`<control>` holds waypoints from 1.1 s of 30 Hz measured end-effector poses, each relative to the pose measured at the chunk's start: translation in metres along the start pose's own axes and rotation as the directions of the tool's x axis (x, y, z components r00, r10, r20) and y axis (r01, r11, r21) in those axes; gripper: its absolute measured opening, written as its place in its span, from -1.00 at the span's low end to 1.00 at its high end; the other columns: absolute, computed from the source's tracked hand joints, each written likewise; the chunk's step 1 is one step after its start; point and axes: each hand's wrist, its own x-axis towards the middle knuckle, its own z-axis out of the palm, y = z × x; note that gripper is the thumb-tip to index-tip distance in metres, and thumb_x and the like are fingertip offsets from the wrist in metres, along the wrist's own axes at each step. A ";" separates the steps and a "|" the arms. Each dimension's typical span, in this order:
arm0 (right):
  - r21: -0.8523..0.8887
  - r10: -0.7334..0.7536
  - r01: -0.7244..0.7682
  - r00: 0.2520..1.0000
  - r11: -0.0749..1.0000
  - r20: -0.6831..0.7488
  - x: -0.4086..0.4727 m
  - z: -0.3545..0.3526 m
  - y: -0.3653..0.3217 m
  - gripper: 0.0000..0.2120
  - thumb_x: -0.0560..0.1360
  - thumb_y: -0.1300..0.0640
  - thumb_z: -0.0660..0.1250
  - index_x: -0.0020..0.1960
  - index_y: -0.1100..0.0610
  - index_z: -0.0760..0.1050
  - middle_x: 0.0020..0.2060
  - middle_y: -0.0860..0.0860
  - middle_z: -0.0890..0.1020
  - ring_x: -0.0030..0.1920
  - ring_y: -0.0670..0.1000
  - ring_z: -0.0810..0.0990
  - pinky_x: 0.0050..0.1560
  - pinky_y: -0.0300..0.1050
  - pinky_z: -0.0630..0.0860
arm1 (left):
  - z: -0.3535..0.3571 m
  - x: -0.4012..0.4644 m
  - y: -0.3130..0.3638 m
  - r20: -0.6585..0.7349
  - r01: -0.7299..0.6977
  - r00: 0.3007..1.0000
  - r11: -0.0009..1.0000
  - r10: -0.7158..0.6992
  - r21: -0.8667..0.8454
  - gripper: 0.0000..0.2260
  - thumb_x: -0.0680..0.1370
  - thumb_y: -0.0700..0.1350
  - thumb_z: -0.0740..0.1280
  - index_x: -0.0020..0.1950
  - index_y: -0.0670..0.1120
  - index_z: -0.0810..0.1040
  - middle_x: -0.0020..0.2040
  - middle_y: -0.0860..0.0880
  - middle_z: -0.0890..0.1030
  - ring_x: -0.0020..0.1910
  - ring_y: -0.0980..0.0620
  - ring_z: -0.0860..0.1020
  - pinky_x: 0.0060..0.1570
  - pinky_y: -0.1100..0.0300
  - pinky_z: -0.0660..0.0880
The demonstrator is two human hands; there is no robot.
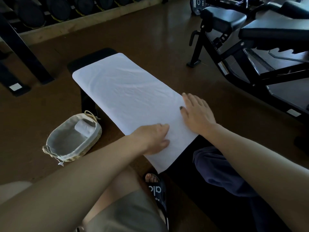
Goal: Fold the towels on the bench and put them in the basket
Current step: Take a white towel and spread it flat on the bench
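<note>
Open floor (55, 104) lay between the counter (93, 56) and the basket (73, 141). A gym machine (250, 52) crowded the right side. A roll (83, 127) filled the basket's far end.

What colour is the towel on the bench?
White. The towel lies spread flat on the black bench, seen clearly in the head view.

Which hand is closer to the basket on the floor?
The left hand. It lies flat on the white towel's near end, on the side facing the basket. The right hand presses the towel's far edge, farther from it.
</note>
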 end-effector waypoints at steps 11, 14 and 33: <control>0.057 -0.258 0.256 0.965 0.965 0.033 0.052 0.002 -0.075 -0.46 0.74 -0.10 -0.12 0.69 -0.01 -0.02 0.67 0.00 0.06 0.66 0.06 -0.01 0.64 0.03 -0.07 | -0.019 0.022 -0.082 -0.232 0.124 0.967 0.989 -0.102 0.085 -0.46 0.67 0.18 0.18 0.58 -0.02 0.22 0.53 -0.11 0.28 0.45 -0.13 0.31 0.38 -0.04 0.36; 0.070 -0.397 0.391 0.911 0.918 0.111 0.085 0.005 -0.110 -0.48 0.75 -0.07 -0.11 0.69 -0.03 -0.01 0.67 -0.05 0.04 0.66 0.01 -0.03 0.64 -0.02 -0.10 | -0.023 0.029 -0.121 -0.188 0.265 0.952 0.959 -0.243 0.102 -0.34 0.66 0.26 0.11 0.66 -0.04 0.06 0.66 -0.13 0.07 0.60 -0.17 0.09 0.54 -0.08 0.13; 0.032 -0.352 0.351 0.922 0.936 0.163 0.314 0.022 -0.159 -0.46 0.72 -0.19 -0.20 0.68 -0.15 -0.10 0.68 -0.08 -0.09 0.67 0.01 -0.11 0.64 0.02 -0.10 | -0.051 0.081 -0.345 -0.243 0.542 0.792 0.828 -0.561 -0.145 -0.37 0.64 0.36 -0.16 0.66 0.18 -0.20 0.67 0.01 -0.27 0.64 -0.06 -0.28 0.58 -0.02 -0.23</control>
